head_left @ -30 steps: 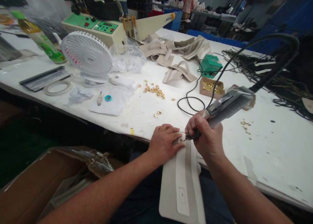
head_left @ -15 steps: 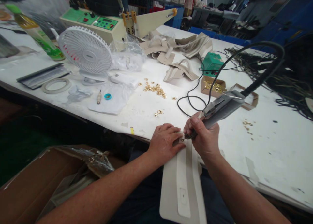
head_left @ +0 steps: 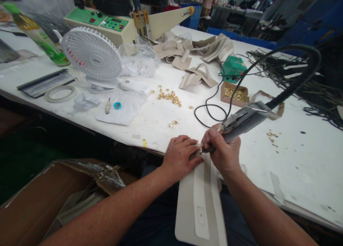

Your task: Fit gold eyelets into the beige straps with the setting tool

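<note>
My right hand (head_left: 226, 153) is wrapped round a grey powered screwdriver (head_left: 245, 119), which slants down to the left. Its thin tip points at the upper end of a long beige leather-like panel (head_left: 187, 213); a small gold-coloured bit shows by the tip, too small to make out. Flat on that same end lies my left hand (head_left: 179, 155), fingers spread, thumb and forefinger either side of the tip. The panel hangs over the table edge across my lap. Lower down it carries a stitched strip with a small slot (head_left: 200, 215).
Gold-coloured fittings (head_left: 170, 97) lie scattered beyond my hands. A box of small gold parts (head_left: 235, 94) stands before a green power box (head_left: 233, 69). At the left are a white fan (head_left: 92, 54), a tape roll (head_left: 61, 94) and a bottle (head_left: 40, 38). Black cable (head_left: 294, 47) loops at the right.
The screwdriver's rear end and its thick cable have shifted slightly to the right. A red light now shows on the green box. Both hands keep nearly the same place.
</note>
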